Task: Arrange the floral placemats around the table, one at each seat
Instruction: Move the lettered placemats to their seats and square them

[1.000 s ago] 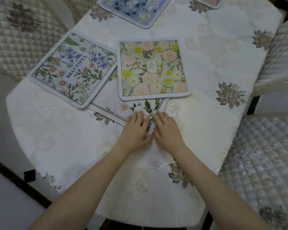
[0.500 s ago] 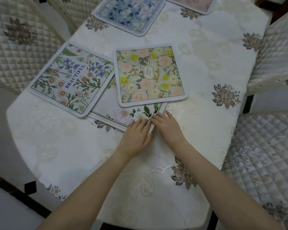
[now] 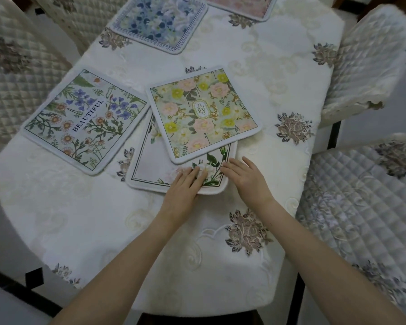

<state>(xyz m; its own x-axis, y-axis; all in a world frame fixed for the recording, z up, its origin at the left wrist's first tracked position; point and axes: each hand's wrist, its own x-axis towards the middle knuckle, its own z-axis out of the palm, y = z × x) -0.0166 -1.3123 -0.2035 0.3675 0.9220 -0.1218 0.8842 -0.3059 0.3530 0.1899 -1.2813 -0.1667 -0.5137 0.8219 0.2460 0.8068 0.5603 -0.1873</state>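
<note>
On white-flower placemat (image 3: 150,170): left hand (image 3: 185,191) flat, right hand (image 3: 249,181) beside.

The tablecloth (image 3: 256,73) is cream-white with pale swirls and embroidered taupe-grey flowers – the quilted chair covers (image 3: 370,55) match it. One placemat (image 3: 85,118) shows blue and orange blooms on pale green, with dark lettering; the yellow-and-pink mat (image 3: 203,111) has a sage ground; the white mat (image 3: 150,170) under it carries green leaves inside a dark line border; the far mat (image 3: 159,22) is blue-flowered – another (image 3: 242,5) is pink
</note>
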